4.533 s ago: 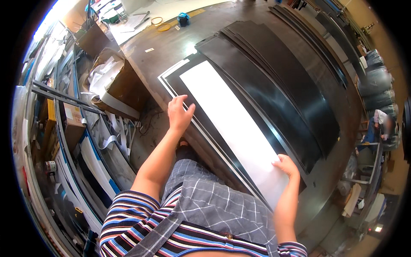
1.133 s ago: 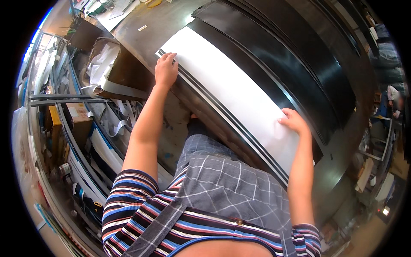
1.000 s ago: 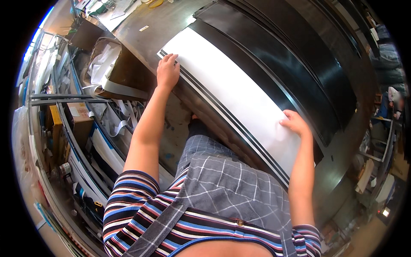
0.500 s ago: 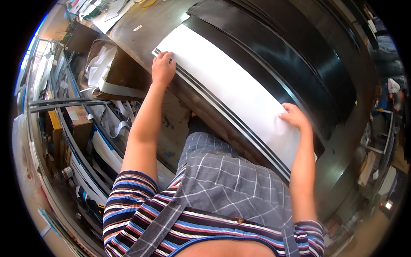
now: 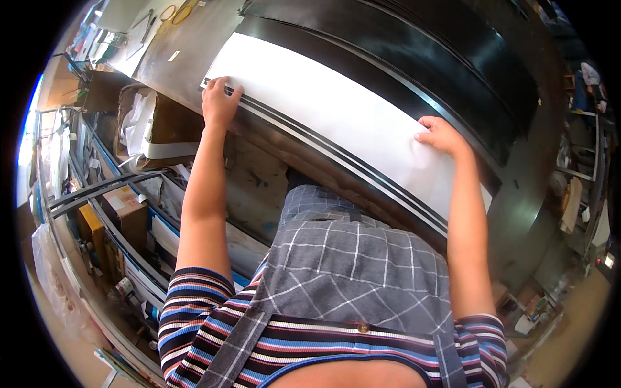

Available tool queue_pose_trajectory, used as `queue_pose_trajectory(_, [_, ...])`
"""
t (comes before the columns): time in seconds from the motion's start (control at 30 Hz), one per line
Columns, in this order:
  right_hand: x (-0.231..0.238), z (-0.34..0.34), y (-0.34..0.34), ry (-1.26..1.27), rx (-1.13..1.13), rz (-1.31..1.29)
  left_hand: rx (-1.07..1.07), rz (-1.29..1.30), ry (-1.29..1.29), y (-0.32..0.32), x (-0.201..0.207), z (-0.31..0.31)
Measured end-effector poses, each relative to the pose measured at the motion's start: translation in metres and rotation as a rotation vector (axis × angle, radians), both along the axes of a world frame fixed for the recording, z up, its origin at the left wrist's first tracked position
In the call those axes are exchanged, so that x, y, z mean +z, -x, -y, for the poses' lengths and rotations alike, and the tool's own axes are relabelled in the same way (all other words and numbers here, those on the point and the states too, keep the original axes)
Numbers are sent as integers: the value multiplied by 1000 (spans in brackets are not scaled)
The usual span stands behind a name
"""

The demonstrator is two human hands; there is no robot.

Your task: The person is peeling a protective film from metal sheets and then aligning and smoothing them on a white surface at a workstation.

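A long white sheet [image 5: 323,110] lies across the worktable in front of me, slanting from far left to near right. Dark and white strips [image 5: 336,153] run along its near edge. At its left end my left hand [image 5: 220,103] has its fingers bent over the near edge and the strips, gripping there. My right hand [image 5: 444,137] pinches the sheet's far edge toward the right end, with the thumb on the white face; a slight crease shows beneath it. Fingertips under the sheet are hidden. Black glossy sheets [image 5: 446,71] lie just beyond it.
Scissors with yellow handles [image 5: 182,14] and papers lie at the table's far left. Below, a cardboard box [image 5: 174,123] holds white offcuts. A metal rack [image 5: 97,187] with boards and cartons stands left. Cluttered shelving [image 5: 585,142] is on the right.
The view has turned a little, so the table and sheet sit farther left and higher. Both hands keep their holds on the sheet.
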State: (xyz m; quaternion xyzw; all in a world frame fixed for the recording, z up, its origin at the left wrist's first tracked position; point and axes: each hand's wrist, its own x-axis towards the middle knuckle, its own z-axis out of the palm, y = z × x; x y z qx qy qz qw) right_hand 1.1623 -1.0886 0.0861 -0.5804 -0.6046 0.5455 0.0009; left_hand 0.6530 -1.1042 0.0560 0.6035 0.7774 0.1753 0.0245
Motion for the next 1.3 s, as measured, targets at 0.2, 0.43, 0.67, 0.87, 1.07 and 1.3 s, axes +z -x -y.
queue_pose_trajectory(0.2, [23,13,-14,-51,40,213,-29,-18,21,16,-2,3])
queue_pose_trajectory(0.43, [18,49,-104,-11,-27,433,-50,-91,49,23,-16,-5])
queue_pose_trajectory(0.67, [19,62,-93,-148,-95,474,-52,-189,125,-13,-1,-4])
queue_pose_trajectory(0.87, [12,62,-98,-156,-103,446,-824,160,5,-208,-5,45])
queue_pose_trajectory(1.07, [10,63,-93,-219,-94,456,-1127,181,148,-331,7,86])
queue_pose_trajectory(1.3, [17,89,-34,-445,-412,897,-1149,-71,239,-340,11,93])
